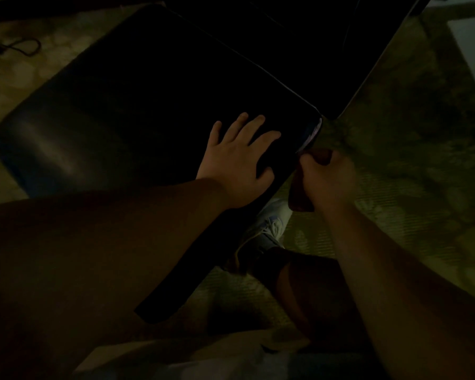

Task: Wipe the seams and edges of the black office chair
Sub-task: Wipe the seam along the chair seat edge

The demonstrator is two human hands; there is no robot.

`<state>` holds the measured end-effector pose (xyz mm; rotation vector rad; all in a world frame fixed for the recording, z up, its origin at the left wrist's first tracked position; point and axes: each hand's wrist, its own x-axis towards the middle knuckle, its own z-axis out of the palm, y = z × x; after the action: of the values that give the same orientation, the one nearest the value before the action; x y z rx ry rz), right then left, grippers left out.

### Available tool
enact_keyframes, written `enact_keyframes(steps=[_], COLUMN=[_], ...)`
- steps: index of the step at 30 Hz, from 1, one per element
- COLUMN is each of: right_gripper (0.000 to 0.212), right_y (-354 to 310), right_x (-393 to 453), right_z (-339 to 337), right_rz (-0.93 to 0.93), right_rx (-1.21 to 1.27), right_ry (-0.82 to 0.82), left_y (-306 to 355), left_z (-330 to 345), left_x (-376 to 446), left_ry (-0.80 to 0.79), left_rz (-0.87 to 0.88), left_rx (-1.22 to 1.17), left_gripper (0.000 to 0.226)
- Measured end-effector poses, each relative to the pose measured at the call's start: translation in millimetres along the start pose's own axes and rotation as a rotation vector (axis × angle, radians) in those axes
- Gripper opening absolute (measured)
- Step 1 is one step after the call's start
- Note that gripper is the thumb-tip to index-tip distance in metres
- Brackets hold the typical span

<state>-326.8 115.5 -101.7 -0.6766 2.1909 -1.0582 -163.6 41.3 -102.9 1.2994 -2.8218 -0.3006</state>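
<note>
Black office chair (137, 100) seat, left hand (239, 157) fingers spread flat, right hand (324, 176) gripping cloth (302, 198) at edge

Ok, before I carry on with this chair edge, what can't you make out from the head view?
- Cloth at the seat corner: the right hand covers most of it, so its size is unclear.
- Seat seams: lost in the dark.
- Backrest: cut off by the top edge.
- Chair base: hidden under the seat.
- Seat's near edge: hidden under the left hand and forearm.
- Cord on the floor: too dim to identify.
</note>
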Motion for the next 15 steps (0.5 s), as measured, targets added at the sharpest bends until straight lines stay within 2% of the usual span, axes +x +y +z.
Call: enact_keyframes(steps=[3, 8, 12, 15], right_gripper=[0.013, 0.013, 0.018, 0.013], right_y=[-3.6, 5.7, -4.5, 6.5], right_x=[-2.7, 3.3, 4.3, 4.8], right_z=[1.7, -1.4, 2.0, 3.1], right_rz=[-0.057, 0.020, -0.039, 0.035], right_rx=[-0.002, -0.037, 0.019, -0.054], right_ry=[-0.040, -0.002, -0.017, -0.032], left_y=[0.5, 0.3, 0.8, -0.3], left_z=[-0.3, -0.1, -0.8, -0.9], left_x=[0.3, -1.0, 0.2, -1.2], left_ry=[-0.002, 0.008, -0.001, 0.003], left_rz=[0.000, 0.001, -0.001, 0.006], left_rx=[-0.004, -0.010, 0.006, 0.003], left_gripper=[0.070, 0.068, 0.069, 0.069])
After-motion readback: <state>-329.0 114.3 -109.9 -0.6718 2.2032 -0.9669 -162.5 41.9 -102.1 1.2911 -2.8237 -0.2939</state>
